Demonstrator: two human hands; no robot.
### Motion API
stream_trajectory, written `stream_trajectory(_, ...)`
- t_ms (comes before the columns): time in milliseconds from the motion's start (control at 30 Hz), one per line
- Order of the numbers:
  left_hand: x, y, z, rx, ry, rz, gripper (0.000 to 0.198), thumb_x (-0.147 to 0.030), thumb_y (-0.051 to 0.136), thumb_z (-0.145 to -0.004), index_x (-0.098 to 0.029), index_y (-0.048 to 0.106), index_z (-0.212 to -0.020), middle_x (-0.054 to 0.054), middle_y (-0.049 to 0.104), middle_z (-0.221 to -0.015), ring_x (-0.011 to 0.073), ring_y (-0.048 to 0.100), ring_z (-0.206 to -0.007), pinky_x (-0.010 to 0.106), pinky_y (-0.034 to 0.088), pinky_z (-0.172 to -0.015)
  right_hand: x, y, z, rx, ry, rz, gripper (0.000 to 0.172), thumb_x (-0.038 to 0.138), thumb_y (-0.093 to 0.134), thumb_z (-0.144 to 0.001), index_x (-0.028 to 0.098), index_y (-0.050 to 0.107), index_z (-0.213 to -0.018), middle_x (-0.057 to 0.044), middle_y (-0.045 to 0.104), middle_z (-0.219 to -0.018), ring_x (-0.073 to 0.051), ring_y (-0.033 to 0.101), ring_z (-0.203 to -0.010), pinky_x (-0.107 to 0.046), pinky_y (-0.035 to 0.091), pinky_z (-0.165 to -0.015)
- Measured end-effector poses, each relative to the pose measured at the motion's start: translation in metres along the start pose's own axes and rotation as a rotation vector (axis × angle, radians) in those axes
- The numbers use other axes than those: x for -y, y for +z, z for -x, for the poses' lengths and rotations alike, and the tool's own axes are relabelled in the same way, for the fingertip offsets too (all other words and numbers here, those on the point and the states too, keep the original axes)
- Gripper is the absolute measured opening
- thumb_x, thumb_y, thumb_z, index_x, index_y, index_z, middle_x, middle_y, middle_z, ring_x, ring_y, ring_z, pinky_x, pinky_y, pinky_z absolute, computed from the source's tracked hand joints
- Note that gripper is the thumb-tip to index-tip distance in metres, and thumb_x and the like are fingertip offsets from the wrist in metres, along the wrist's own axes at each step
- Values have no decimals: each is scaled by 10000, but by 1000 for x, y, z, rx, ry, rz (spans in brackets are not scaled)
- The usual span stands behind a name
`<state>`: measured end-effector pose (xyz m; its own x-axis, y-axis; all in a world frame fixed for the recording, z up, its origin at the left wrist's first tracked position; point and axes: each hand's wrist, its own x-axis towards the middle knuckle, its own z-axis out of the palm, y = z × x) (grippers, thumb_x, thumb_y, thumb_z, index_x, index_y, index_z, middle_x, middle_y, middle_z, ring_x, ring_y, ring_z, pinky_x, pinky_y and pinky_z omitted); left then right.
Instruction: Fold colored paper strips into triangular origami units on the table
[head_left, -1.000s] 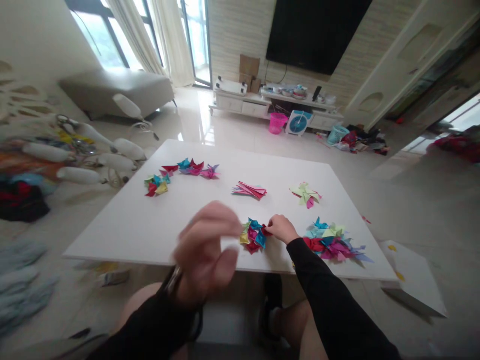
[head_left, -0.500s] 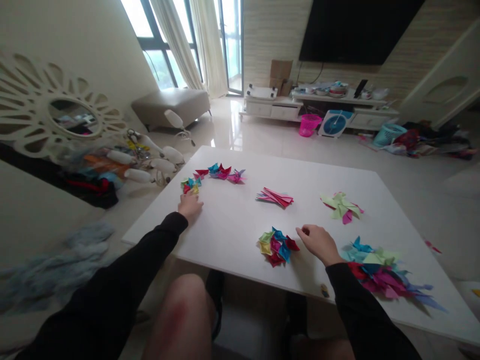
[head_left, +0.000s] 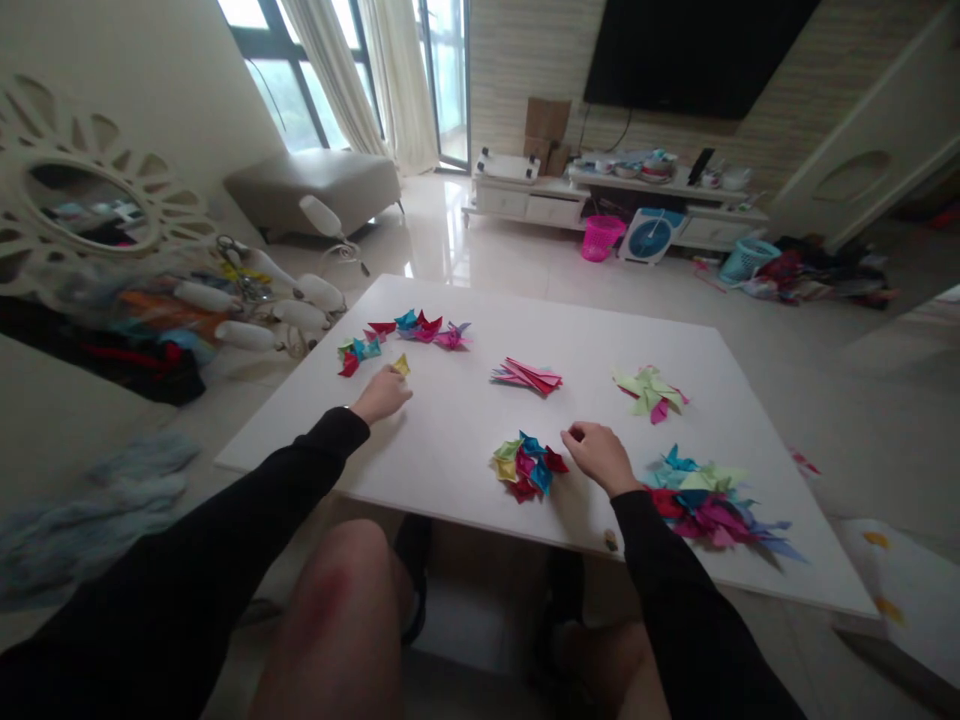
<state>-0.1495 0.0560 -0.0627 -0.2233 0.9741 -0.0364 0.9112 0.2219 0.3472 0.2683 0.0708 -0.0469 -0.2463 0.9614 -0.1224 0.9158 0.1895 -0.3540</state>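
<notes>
The paper cluster [head_left: 525, 466] is set toward the near edge of the table [head_left: 435, 440], the right hand [head_left: 600, 458] held just beside it, fingers curled, seemingly around nothing. Farther off, toward the left edge, a yellow paper piece [head_left: 402, 365] is pinched by the left hand [head_left: 382, 394]; picking up seems in hand, a light grip called for.

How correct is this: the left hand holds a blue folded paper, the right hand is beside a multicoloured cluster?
Wrong colour: the head view shows the left hand with a yellow folded paper; the right hand is beside the multicoloured cluster.
</notes>
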Motion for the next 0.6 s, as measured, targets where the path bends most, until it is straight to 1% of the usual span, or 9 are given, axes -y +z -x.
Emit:
stream_trajectory(67, -37, 3, 16, 82, 64, 75, 314, -307, 592, -752, -120, 759, -940, 130, 667, -1153, 257, 646, -1030, 310, 456, -1050, 2, 0, 2, -9, -45, -65, 246, 352, 553, -895, 215, 731, -794, -64, 748, -834, -190, 655, -801, -274, 405, -718)
stream_trajectory(133, -78, 5, 38, 224, 201, 269, 320, -344, 615, -783, -150, 771, -984, 124, 669, -1185, 278, 640, -1081, 338, 448, -1067, 5, 0, 4, -25, -104, -149, 220, 318, 560, -885, 200, 725, -799, -58, 744, -827, -178, 648, -772, -271, 423, -731)
stream_trajectory(200, -118, 7, 63, 305, 319, 410, 295, -371, 638, -800, -180, 781, -974, 117, 683, -1153, 291, 640, -1081, 365, 454, -1059, 10, -1, 6, -67, -153, -255, 202, 304, 555, -885, 189, 716, -839, -53, 743, -861, -162, 637, -737, -270, 445, -738)
stream_trajectory(233, -136, 9, 76, 336, 383, 450, 300, -386, 646, -811, -183, 782, -985, 118, 680, -1154, 291, 641, -1077, 372, 454, -1055, 12, -2, 8, -97, -168, -310, 201, 305, 549, -890, 186, 709, -868, -53, 741, -886, -157, 633, -731, -272, 458, -743)
stream_trajectory(300, -163, 14, 98, 351, 472, 505, 303, -388, 652, -826, -184, 780, -1008, 115, 664, -1146, 277, 645, -1045, 377, 469, -1023, 15, -5, 14, -168, -188, -399, 210, 315, 534, -903, 180, 694, -906, -58, 730, -921, -159, 635, -752, -282, 483, -759)
stream_trajectory(333, -172, 18, 106, 363, 508, 532, 279, -376, 649, -835, -186, 784, -988, 109, 659, -1124, 262, 651, -1009, 365, 485, -991, 16, -7, 17, -199, -207, -421, 213, 320, 531, -908, 178, 690, -911, -62, 720, -928, -166, 637, -776, -291, 491, -768)
stream_trajectory(400, -183, 26, 116, 390, 579, 572, 232, -324, 652, -839, -182, 789, -962, 100, 649, -1084, 235, 654, -958, 342, 503, -941, 15, -11, 26, -238, -278, -411, 206, 317, 537, -917, 178, 689, -915, -66, 694, -932, -181, 632, -828, -314, 498, -797)
stream_trajectory(500, -187, 37, 119, 408, 654, 593, 186, -246, 659, -833, -171, 784, -948, 96, 640, -1052, 219, 645, -953, 317, 509, -912, 8, -16, 41, -251, -412, -325, 155, 270, 574, -916, 186, 701, -945, -66, 652, -947, -204, 609, -912, -352, 484, -865)
stream_trajectory(600, -186, 44, 118, 404, 705, 564, 168, -209, 638, -845, -171, 766, -948, 87, 629, -1056, 201, 635, -948, 290, 511, -881, 0, -20, 53, -242, -487, -255, 118, 216, 608, -911, 192, 707, -970, -73, 630, -970, -226, 582, -982, -376, 467, -907)
